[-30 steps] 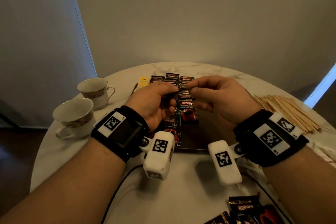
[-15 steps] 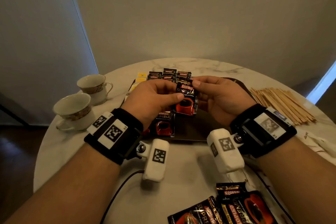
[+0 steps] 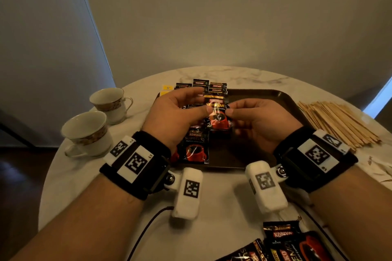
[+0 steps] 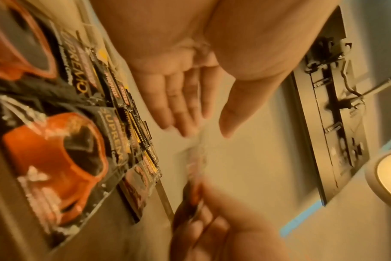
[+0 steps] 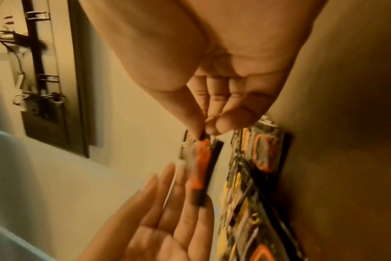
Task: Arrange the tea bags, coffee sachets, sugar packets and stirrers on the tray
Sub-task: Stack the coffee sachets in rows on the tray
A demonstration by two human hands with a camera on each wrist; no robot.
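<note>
From the head view, a black coffee sachet (image 3: 216, 112) printed with a red cup is held above the dark tray (image 3: 275, 99), pinched by the left hand (image 3: 176, 116) and right hand (image 3: 261, 123). A row of sachets (image 3: 196, 146) lies on the tray. Wooden stirrers (image 3: 339, 123) rest on the desk (image 3: 212, 201). From the left wrist, the left fingers (image 4: 179, 106) look straight and blurred. From the right wrist, the right fingers (image 5: 217, 109) pinch the sachet's edge.

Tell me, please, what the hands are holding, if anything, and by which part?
One coffee sachet, above the tray: the right hand pinches its right edge, and the left hand holds its left edge.
</note>
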